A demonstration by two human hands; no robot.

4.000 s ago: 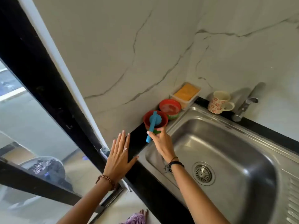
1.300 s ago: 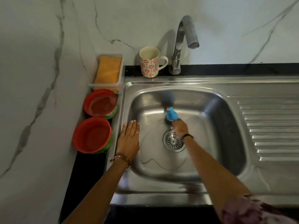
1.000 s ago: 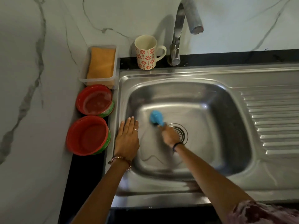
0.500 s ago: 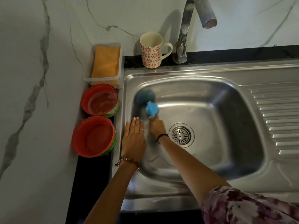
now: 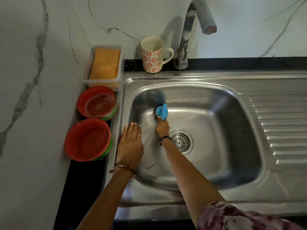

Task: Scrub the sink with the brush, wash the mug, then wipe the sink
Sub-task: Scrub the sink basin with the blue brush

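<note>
Now the brush is held by the right hand, whose fingers are curled around its handle, and its blue head is pressed on the floor of the sink, to the upper left of the drain. Half a second ago it was worked against the back-left wall of the basin; one second ago it was just beside the drain. So the scrubbing is carried across the left part of the basin, stroke after stroke. The left hand is kept flat on the left rim, fingers straight and holding nothing, as before. The mug is left untouched behind the sink, between the sponge box and the tap. Probably the first step is only partly done, because the basin right of the drain is not seen to be reached yet.
</note>
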